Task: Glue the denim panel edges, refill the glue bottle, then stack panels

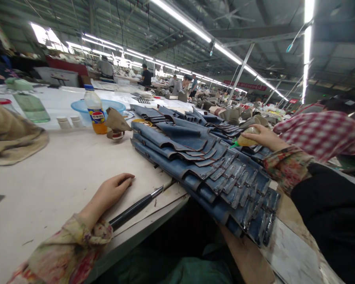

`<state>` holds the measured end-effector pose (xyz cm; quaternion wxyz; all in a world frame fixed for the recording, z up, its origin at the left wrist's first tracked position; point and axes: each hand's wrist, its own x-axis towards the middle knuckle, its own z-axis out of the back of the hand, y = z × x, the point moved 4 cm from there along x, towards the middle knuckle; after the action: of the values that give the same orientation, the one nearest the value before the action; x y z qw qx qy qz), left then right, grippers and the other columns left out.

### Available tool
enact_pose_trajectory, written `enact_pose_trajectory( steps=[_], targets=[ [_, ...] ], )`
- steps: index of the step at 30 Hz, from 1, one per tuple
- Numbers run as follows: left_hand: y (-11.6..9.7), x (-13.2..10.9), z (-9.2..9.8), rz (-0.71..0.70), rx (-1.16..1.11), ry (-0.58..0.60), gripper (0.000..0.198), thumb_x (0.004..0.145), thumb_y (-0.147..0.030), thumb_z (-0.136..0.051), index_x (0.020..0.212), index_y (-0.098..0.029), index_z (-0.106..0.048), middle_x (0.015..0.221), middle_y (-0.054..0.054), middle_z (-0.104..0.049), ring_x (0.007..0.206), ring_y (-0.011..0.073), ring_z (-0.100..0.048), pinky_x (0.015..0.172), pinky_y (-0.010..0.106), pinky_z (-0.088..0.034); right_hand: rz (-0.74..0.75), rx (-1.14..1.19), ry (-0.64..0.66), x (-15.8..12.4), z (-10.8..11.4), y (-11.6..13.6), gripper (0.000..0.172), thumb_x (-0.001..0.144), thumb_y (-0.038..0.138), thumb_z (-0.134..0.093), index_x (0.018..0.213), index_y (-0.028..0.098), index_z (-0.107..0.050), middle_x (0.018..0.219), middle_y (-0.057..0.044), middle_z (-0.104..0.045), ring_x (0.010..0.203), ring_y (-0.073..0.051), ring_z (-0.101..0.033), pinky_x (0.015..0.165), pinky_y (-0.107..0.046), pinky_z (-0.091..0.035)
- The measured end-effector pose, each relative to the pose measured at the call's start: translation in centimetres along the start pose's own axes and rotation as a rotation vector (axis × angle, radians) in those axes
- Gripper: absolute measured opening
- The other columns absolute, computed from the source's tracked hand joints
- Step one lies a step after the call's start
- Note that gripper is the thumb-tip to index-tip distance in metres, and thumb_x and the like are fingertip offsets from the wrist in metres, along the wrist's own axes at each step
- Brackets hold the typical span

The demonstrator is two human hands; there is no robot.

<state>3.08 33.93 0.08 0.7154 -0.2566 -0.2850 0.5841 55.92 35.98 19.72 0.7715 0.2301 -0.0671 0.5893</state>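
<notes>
My right hand (258,136) is wrapped round a squeeze bottle (248,137) of yellowish liquid. The bottle is tipped on its side, with its green nozzle pointing left over layered blue leather-like pieces (180,138). These pieces overlap in rows, and the flaps along their near right edge carry a glossy wet-looking coating. On the pale tabletop (71,177), left of the stack, my left hand (114,189) lies with fingers loosely stretched out, holding nothing. Beside it is a tool with a black handle (133,209) and a metal collar; its far tip reaches toward the stack.
A soda bottle (95,112) stands before a blue basin (115,105), beside a crumpled brown scrap (116,122). Farther left are a green spray bottle (29,102) and brown cloth (12,134). A co-worker in a checked head covering (322,132) is close on the right.
</notes>
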Motion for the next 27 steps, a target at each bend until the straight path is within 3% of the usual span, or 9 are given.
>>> enact_pose_trajectory(
  steps=[27],
  targets=[
    [0.2,0.1,-0.1,0.020,-0.026,0.008,0.049,0.072,-0.052,-0.041,0.100,-0.019,-0.064,0.098,0.004,-0.068,0.093,0.0221,-0.060,0.087,0.030,-0.043,0.024,0.085,-0.147,-1.6,-2.5,-1.0,0.058,0.075,0.042,-0.064,0.122,0.010,-0.051,0.115,-0.017,-0.055,0.102,-0.025,-0.051,0.089,-0.032,-0.037]
  ],
)
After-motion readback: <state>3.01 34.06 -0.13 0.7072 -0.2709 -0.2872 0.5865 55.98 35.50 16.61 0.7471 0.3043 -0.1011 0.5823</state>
